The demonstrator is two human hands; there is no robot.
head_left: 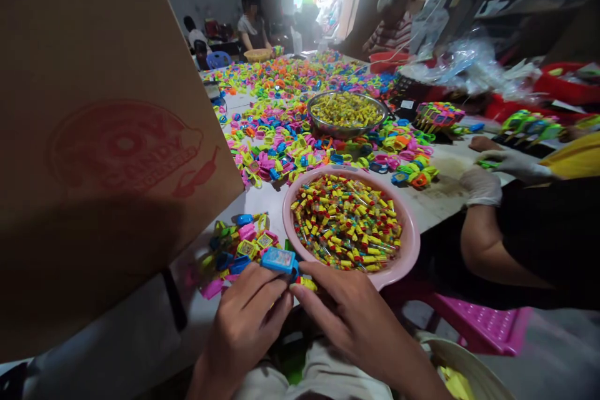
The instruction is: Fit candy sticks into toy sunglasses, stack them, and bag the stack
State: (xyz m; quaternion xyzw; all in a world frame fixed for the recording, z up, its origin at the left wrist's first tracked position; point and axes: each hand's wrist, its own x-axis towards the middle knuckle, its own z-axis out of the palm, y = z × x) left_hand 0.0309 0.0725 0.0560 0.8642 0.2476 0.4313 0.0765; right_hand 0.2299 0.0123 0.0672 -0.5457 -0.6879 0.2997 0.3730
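A blue toy watch (280, 259) with a printed rectangular face is pinched in my left hand (250, 319), its face turned up. My right hand (349, 312) meets it from the other side, thumb and forefinger closed around a small yellow-ended candy tube (307, 284) beside the watch's band. Whether the tube is inside the watch is hidden by my fingers. Just beyond, a pink basin (413, 244) is full of clear tubes (347, 219) with yellow and red ends. Loose toy watches (246, 247) in several colours lie left of it.
A large cardboard box (117, 137) blocks the left side. Behind the basin, a metal bowl (347, 131) of yellow pieces stands among heaped toy watches (281, 84). At right, a co-worker's gloved hands (482, 184) work above a pink stool (487, 322). Other people sit farther back.
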